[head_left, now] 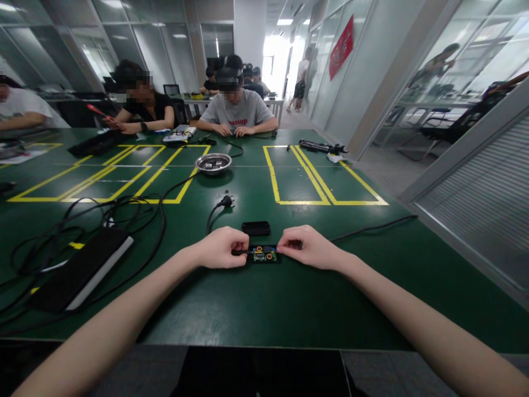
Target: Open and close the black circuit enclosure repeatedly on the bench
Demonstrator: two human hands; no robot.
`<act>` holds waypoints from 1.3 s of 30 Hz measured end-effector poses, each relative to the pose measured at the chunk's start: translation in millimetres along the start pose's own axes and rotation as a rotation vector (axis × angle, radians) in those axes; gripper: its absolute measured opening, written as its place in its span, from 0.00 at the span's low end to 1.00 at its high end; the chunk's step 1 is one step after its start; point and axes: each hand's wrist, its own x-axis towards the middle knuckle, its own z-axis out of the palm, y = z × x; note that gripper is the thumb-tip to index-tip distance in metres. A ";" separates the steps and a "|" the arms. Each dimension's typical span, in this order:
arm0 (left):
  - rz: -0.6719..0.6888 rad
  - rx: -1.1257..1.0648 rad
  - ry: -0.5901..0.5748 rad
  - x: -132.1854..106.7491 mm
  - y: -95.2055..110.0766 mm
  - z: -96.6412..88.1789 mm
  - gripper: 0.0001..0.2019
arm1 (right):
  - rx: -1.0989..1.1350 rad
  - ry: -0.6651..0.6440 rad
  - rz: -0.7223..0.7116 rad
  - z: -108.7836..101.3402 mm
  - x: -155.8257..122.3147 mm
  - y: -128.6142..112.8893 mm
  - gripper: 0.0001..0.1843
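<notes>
An opened black power adapter case lies on the green table in front of me. Inside it sits a small circuit board with copper-ringed coils and green and blue parts. At its left end, my left hand is closed around a short black cable that leads into the case. My right hand pinches at the right end of the board; its fingertips hide what is between them. Just behind lies a separate black case cover. A black plug rests beyond my left hand, its cord running back toward that hand.
To the left are a black-and-white power strip and tangled black cables. A metal bowl holds small metal parts. Another black cord extends rightward. Yellow tape rectangles mark the table. A person works opposite.
</notes>
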 end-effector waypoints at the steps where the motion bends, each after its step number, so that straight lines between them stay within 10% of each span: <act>1: 0.002 0.013 -0.010 0.0 0.3 0.2 0.05 | -0.019 -0.005 -0.004 -0.3 0.1 -0.2 0.10; 11: -0.052 0.089 0.009 2.5 -2.6 1.9 0.15 | 0.119 -0.050 0.128 0.2 3.8 4.0 0.05; 17: -0.165 0.140 0.100 6.2 -9.5 2.1 0.13 | 0.126 0.160 0.138 20.3 14.5 16.4 0.26; 24: -0.211 0.471 0.079 2.7 14.3 10.5 0.16 | -0.023 0.263 0.251 42.8 32.8 23.3 0.19; 31: -0.566 0.756 0.255 -13.2 31.1 15.4 0.34 | 0.187 0.252 0.176 30.2 30.6 22.5 0.19; 39: -0.975 0.775 0.392 -58.4 9.6 -26.8 0.43 | 0.315 0.246 -0.027 26.9 19.4 4.2 0.07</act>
